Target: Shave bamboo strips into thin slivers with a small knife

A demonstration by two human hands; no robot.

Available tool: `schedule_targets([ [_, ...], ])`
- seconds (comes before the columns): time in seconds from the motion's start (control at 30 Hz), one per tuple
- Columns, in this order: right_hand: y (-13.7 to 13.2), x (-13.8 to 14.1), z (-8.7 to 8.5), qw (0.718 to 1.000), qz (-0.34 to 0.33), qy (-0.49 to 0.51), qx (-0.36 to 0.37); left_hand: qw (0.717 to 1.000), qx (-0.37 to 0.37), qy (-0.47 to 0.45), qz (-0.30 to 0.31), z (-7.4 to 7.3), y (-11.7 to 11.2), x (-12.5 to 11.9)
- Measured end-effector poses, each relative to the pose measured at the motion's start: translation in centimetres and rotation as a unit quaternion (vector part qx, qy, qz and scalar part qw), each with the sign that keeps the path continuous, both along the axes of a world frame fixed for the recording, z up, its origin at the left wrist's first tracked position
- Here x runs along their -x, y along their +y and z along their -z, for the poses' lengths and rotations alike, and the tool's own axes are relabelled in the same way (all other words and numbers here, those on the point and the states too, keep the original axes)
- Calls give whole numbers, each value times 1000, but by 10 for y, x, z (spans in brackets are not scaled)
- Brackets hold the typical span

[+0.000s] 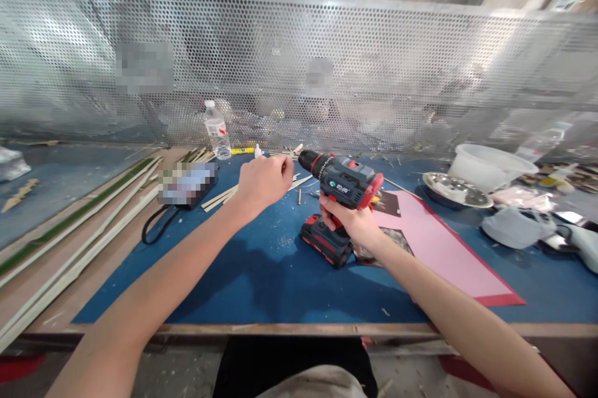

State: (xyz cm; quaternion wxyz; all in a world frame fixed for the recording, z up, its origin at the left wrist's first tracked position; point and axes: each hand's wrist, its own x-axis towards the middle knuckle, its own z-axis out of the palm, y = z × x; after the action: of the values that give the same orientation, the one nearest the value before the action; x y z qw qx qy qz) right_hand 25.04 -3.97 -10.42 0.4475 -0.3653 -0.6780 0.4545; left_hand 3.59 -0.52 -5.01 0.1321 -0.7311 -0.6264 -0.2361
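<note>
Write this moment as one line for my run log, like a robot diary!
left hand: closed, just behind drill chuck | right hand: gripping red cordless drill | surface: blue mat

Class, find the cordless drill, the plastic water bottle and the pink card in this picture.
Cordless drill (343, 181): head view, on the dark motor housing.
Plastic water bottle (217, 129): head view, on the label.
Pink card (439, 248): head view, on its bare middle.

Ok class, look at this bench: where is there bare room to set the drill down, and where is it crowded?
The widest free patch is the blue mat below the left hand, between the wooden strips and the pink sheet, with only sawdust flecks. It's crowded at the far right, around the steel bowl and white plastic tub, and beyond the red cordless drill in the right hand.
</note>
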Motion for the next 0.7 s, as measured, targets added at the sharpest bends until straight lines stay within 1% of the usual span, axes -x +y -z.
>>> schedule_targets([
  [0.17, -1, 0, -1, 1000, 1, -11, -7, 1000, 6, -7, -10, -3, 1, 1],
  [0.5, -3, 1, -6, 1000, 2, -21, -6, 999, -4, 14, -38, -3, 7, 5],
  [0.7, -2, 1, -5, 1000, 0, -13, -1, 999, -16, 10, -36, -2, 10, 7],
])
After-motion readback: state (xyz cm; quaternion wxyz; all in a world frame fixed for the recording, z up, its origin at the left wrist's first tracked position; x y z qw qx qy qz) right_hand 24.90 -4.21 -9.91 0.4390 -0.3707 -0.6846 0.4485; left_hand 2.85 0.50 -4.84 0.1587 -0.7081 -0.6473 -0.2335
